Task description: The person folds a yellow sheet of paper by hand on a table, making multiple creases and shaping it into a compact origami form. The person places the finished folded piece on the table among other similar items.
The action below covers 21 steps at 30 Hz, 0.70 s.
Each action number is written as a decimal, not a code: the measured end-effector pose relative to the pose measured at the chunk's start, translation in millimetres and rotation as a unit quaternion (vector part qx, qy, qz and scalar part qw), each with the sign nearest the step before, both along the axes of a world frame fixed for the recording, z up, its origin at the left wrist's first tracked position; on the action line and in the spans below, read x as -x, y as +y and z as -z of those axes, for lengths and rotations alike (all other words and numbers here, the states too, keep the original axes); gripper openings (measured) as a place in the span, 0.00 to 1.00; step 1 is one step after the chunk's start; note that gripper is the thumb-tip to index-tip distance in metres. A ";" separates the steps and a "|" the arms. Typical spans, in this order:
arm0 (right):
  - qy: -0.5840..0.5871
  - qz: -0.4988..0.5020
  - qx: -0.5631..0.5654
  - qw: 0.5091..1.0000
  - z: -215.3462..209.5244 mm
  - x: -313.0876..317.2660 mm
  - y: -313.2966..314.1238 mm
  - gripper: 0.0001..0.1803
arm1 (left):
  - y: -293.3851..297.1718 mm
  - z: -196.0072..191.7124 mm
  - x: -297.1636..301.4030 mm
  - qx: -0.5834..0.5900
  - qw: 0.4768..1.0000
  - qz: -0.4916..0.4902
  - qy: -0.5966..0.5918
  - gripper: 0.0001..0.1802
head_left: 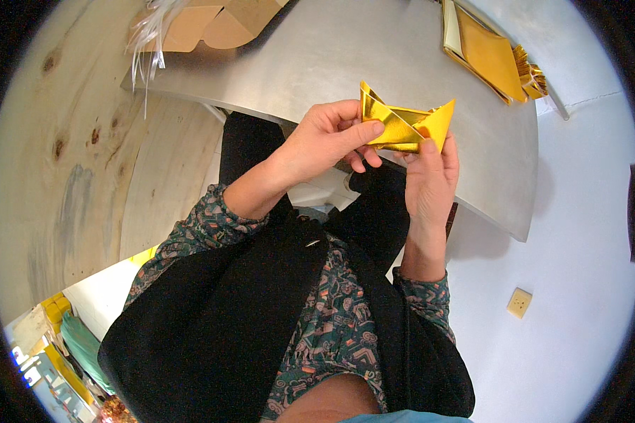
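A folded gold foil paper piece, boat-like with two pointed ends, is held up between my hands above the near edge of the grey table. My left hand pinches its left side, thumb on the front face and fingers behind. On the right side, my right hand grips the lower corner, with its thumb pressed on the front. Folded layers overlap across the middle, and the upper edge gapes a little. The fingers behind the paper are partly hidden.
A stack of gold foil sheets lies at the far right of the table, beside bunched gold folded pieces. At the far left are a brown cardboard box and white plastic strands. A wooden panel stands left, a white wall right.
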State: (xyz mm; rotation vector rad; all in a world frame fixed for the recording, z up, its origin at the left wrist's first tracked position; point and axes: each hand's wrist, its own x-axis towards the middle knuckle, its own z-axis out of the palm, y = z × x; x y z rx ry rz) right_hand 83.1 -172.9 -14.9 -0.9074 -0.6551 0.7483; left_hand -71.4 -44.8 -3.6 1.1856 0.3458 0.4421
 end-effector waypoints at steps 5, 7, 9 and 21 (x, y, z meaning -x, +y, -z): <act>0.015 -0.037 -0.016 0.999 0.0 -5.5 -5.4 0.15 | 1.7 -4.1 2.3 0.052 0.999 0.000 -0.014 0.17; -0.008 -0.056 -0.022 0.998 0.3 -6.6 -6.0 0.15 | 2.8 -5.0 2.7 0.079 0.997 -0.002 -0.019 0.17; -0.016 -0.051 -0.017 0.998 1.3 -6.1 -6.7 0.14 | 4.8 -5.8 3.2 0.096 0.995 -0.009 -0.019 0.17; -0.059 -0.036 0.032 0.997 -8.6 0.5 -7.7 0.11 | 18.9 -14.5 11.0 -0.065 0.997 0.010 0.034 0.11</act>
